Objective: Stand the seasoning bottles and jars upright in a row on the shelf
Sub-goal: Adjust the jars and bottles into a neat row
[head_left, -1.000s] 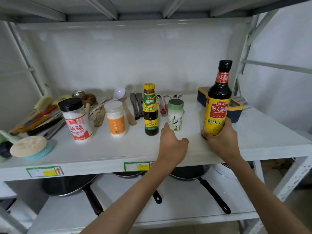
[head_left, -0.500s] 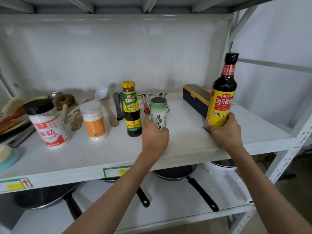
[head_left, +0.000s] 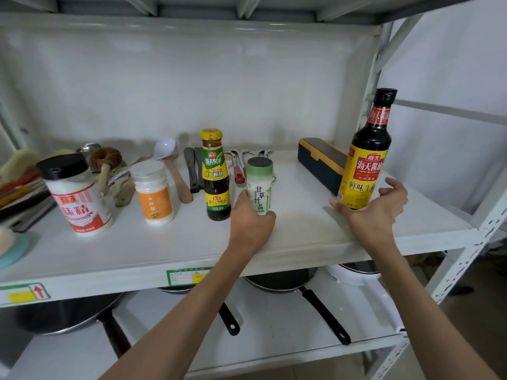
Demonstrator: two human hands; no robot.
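Five containers stand upright on the white shelf (head_left: 301, 226): a black-lidded MSG jar (head_left: 78, 198), a white jar with an orange label (head_left: 154, 194), a yellow-capped oyster sauce bottle (head_left: 215, 176), a green-and-white salt shaker (head_left: 259, 185) and a tall soy sauce bottle (head_left: 367, 154) far to the right. My left hand (head_left: 251, 226) grips the shaker's base, just right of the oyster sauce. My right hand (head_left: 375, 209) cups the soy sauce bottle's base; its fingers are spread off the bottle and only the thumb touches it.
Spoons, spatulas and brushes (head_left: 181, 171) lie along the back and left. A dark blue box with yellow trim (head_left: 319, 163) sits behind the soy sauce bottle. A sponge (head_left: 11, 248) lies at the left edge. Pans (head_left: 282, 281) fill the lower shelf.
My right hand's fingers have loosened and spread away from the soy sauce bottle. My left hand keeps its hold on the salt shaker. My head has moved closer and to the right.
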